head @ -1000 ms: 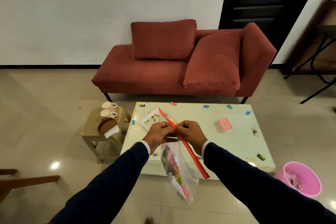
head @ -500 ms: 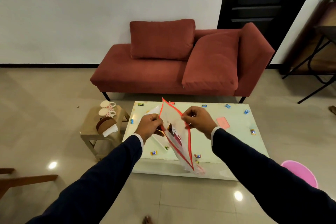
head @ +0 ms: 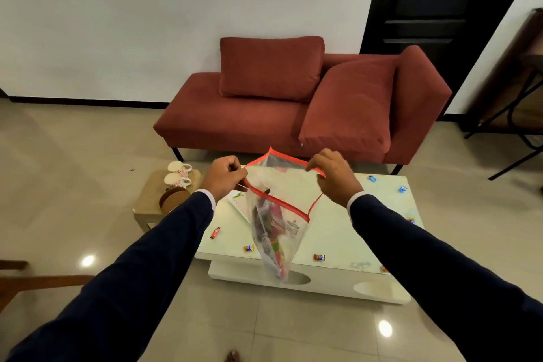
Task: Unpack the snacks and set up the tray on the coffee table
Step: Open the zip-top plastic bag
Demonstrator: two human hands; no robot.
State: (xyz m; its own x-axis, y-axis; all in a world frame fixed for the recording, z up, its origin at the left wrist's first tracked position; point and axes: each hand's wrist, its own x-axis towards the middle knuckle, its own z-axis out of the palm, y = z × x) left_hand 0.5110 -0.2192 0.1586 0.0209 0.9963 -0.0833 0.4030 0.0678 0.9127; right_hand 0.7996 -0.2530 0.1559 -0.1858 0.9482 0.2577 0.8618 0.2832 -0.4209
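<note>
1. Head view: the left hand (head: pixel 224 178) has its grip pinched on the red zip strip at one side of a clear plastic zip bag (head: pixel 277 223), fingers curled over the edge.
2. The right hand (head: pixel 333 178) pinches the opposite red strip in the same way, so the bag's mouth gapes open between the two grips in a wide, rough triangle.
3. Below the grips the thin, crinkled film hangs down and tapers to a point, held in the air in front of the near edge of the surface.
4. Inside the bag, below and between the hands, lie glossy snack packets (head: pixel 271 232) in pink, dark and green wrappers, bunched toward the bottom.
5. Beyond the hands is the coffee table (head: pixel 346 232), a pale, smooth, glossy rectangular surface with small wrapped candies (head: pixel 249 248) scattered on it.
6. A flat white tray (head: pixel 239 200) with a printed pattern lies on the surface just below the left grip, partly hidden by the bag.
7. Left of the left grip stands a small wooden stool (head: pixel 147 200) carrying two patterned mugs (head: pixel 177 175).
8. Past both grips is a red fabric sofa (head: pixel 264 120) with soft cushions.
</note>
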